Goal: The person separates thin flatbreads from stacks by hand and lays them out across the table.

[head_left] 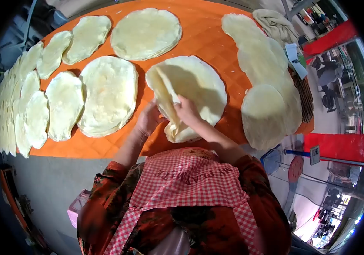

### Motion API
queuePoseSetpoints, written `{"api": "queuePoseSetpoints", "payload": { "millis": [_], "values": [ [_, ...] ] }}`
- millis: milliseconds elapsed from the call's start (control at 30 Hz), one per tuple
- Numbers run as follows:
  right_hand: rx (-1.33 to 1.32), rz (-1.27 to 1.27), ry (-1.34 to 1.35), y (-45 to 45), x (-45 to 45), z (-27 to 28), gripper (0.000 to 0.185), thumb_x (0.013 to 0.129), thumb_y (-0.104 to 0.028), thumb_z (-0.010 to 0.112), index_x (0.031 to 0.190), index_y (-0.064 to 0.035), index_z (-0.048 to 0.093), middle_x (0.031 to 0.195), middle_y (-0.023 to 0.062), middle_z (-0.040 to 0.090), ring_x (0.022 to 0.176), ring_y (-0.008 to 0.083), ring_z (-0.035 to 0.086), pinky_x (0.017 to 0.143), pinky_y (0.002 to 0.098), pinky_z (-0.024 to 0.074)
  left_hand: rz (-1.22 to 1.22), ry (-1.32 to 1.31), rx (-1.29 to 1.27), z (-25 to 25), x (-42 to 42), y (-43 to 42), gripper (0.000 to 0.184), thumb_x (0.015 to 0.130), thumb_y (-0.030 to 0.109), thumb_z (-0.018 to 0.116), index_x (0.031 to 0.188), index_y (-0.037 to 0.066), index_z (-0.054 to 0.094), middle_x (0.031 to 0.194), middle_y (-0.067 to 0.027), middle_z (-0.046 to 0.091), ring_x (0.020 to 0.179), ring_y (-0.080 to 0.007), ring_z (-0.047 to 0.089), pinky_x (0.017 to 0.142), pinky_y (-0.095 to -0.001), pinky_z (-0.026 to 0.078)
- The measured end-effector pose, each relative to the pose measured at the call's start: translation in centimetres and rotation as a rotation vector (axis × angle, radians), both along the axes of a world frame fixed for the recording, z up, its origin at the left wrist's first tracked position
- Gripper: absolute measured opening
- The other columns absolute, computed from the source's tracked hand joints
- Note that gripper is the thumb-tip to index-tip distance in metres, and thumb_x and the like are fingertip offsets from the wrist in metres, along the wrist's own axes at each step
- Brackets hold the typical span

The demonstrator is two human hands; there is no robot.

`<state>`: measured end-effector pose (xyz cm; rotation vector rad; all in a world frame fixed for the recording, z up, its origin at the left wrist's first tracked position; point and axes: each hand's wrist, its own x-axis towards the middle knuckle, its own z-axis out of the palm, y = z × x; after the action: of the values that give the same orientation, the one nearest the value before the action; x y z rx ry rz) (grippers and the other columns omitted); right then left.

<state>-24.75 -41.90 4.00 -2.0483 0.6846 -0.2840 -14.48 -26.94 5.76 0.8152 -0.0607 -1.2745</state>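
Note:
A stack of thin, pale round flatbreads [207, 89] lies right in front of me on the orange cloth. The left part of its top sheet is raised and folded over into a ridge. My right hand [186, 109] grips this ridge from the right, fingers curled on it. From the left, my left hand [149, 118] pinches the lower left edge of the same flatbread; its fingertips are partly hidden beneath the sheet. Just left of my hands is another stack of flatbreads [108, 95], and behind it a further round stack [146, 34].
Several smaller-looking flatbread piles [65, 106] run along the left of the orange-covered table [207, 25]. Overlapping flatbreads [267, 106] line the right side. A crumpled beige cloth [275, 25] and a dark woven tray [302, 97] sit at the right edge. A fan [295, 168] stands beyond.

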Motion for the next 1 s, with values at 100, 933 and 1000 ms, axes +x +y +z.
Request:
{"api": "queuePoseSetpoints", "payload": {
  "millis": [100, 933, 1000],
  "values": [
    [0.001, -0.016, -0.164, -0.6, -0.1, 0.5, 0.013, 0.084, -0.008, 0.053, 0.079, 0.0041, 0.053, 0.07, 0.0255, 0.057, 0.068, 0.0443, 0.057, 0.058, 0.0468, 0.0446, 0.063, 0.089, -0.056, -0.5, 0.1, 0.9, 0.049, 0.095, 0.037, 0.041, 0.137, 0.011, 0.041, 0.132, -0.0092, 0.05, 0.12, -0.025, 0.048, 0.096, -0.049, 0.04],
    [-0.015, -0.028, 0.062, -7.7, 1.2, 4.2, 0.02, 0.081, -0.013, 0.062, 0.095, 0.0017, 0.063, 0.088, 0.025, 0.064, 0.084, 0.0376, 0.063, 0.076, 0.0439, 0.049, 0.375, -0.321, 0.211, -6.6, 2.0, 0.6, 0.018, 0.087, 0.009, 0.06, 0.101, -0.002, 0.061, 0.083, -0.009, 0.066, 0.075, -0.0184, 0.064, 0.063, -0.0306, 0.053],
    [-0.059, -0.027, -0.015, -14.7, -0.4, 8.3, 0.017, 0.081, -0.009, 0.059, 0.093, 0.0021, 0.064, 0.085, 0.0195, 0.067, 0.079, 0.0276, 0.066, 0.07, 0.0388, 0.0507, 0.417, -0.357, 0.329, -5.4, 3.6, 2.5, 0.019, 0.088, 0.01, 0.059, 0.103, -0.002, 0.059, 0.088, -0.0083, 0.066, 0.075, -0.0197, 0.064, 0.065, -0.0303, 0.053]
  ]
}}
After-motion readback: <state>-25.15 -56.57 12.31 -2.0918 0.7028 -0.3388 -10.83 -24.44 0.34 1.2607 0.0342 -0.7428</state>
